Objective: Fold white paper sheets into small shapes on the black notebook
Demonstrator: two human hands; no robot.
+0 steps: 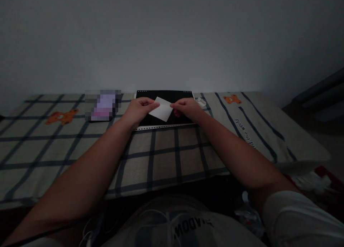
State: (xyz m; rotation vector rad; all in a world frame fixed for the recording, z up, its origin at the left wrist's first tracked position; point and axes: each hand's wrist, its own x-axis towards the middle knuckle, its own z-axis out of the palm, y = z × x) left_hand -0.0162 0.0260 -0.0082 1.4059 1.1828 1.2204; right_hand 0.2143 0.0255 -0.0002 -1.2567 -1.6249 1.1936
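Note:
A small white square of paper [162, 110] is held up between my two hands, turned so that its corners point up, down and sideways. My left hand [139, 110] pinches its left side between thumb and fingers. At the right corner, my right hand [186, 108] closes thumb and finger on the paper, its other fingers curled in. Beneath both hands lies a black sheet [174, 120] with punched holes along its edge, on top of a white page whose row of holes shows at the front.
A checked tablecloth [163, 150] with bear prints covers the table. On the left lies a phone [103, 105], its screen lit and pixelated. Small white pieces [201, 102] lie just beyond my right wrist. A grey wall [166, 43] rises behind. Plastic bags [249, 218] are below the table's front edge.

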